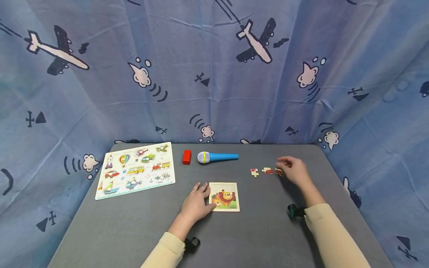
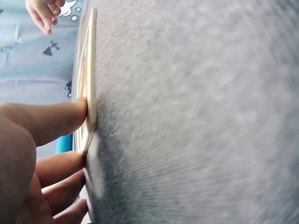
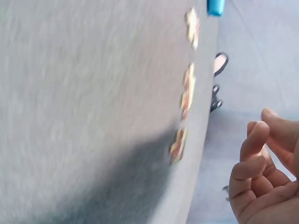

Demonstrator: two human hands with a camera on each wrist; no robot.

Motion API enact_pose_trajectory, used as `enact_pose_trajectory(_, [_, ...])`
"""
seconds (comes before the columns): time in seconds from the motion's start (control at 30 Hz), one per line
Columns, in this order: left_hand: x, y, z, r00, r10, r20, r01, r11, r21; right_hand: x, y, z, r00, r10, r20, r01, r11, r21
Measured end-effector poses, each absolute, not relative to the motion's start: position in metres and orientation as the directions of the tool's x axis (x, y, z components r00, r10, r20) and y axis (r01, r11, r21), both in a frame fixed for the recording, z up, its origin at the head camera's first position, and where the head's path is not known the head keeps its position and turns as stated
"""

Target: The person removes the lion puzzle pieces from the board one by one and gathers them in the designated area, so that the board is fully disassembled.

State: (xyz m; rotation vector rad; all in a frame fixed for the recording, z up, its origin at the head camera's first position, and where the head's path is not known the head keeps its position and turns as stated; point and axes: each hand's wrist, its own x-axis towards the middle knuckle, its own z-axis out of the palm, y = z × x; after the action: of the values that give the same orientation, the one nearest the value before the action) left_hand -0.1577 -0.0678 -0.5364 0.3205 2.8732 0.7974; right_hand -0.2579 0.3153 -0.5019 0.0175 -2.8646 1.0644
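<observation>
A small square lion jigsaw puzzle (image 1: 225, 197) in a pale frame lies near the table's middle. My left hand (image 1: 197, 204) holds its left side; in the left wrist view the thumb (image 2: 70, 116) and index finger (image 2: 65, 165) touch its edges near one corner. Three loose puzzle pieces lie in a row at the right: one white and pink piece (image 1: 254, 172), a middle piece (image 1: 267, 170), and a third piece (image 3: 177, 145). Above the third piece hovers my right hand (image 1: 293, 171), its fingers loosely bent with nothing between them.
A large white vehicle picture board (image 1: 135, 170) lies at the back left. Beside it are a red block (image 1: 187, 157) and a blue toy microphone (image 1: 219, 157). A blue curtain (image 1: 214, 74) with airplane prints hangs behind the grey table (image 1: 261, 238).
</observation>
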Motion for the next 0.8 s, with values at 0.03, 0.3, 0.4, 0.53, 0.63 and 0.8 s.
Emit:
enact_pose_trajectory(0.03, [-0.158, -0.069, -0.537, -0.966, 0.244, -0.087, 0.164, 0.834, 0.526, -0.256, 0.311, -0.500, -0.996, 0.011, 0.083, -0.047, 0.751, -0.659])
enact_pose_trajectory(0.3, [-0.159, -0.074, -0.534, -0.959, 0.265, -0.103, 0.172, 0.829, 0.532, -0.235, 0.274, -0.492, -0.995, -0.050, 0.089, -0.099, 0.665, -0.740])
enact_pose_trajectory(0.4, [-0.159, -0.073, -0.532, -0.958, 0.267, -0.103, 0.175, 0.833, 0.524, -0.226, 0.258, -0.491, -0.994, -0.062, 0.093, -0.111, 0.638, -0.762])
enact_pose_trajectory(0.53, [-0.159, -0.074, -0.533, -0.959, 0.263, -0.107, 0.174, 0.841, 0.512, -0.219, 0.236, -0.492, -0.994, -0.082, 0.071, -0.107, 0.614, -0.782])
enact_pose_trajectory(0.63, [-0.159, -0.075, -0.535, -0.956, 0.271, -0.111, 0.183, 0.848, 0.498, -0.214, 0.222, -0.493, -0.994, -0.093, 0.051, -0.097, 0.608, -0.788])
enact_pose_trajectory(0.8, [-0.158, -0.076, -0.535, -0.950, 0.291, -0.111, 0.201, 0.845, 0.495, -0.209, 0.201, -0.499, -0.990, -0.133, 0.047, -0.118, 0.592, -0.797])
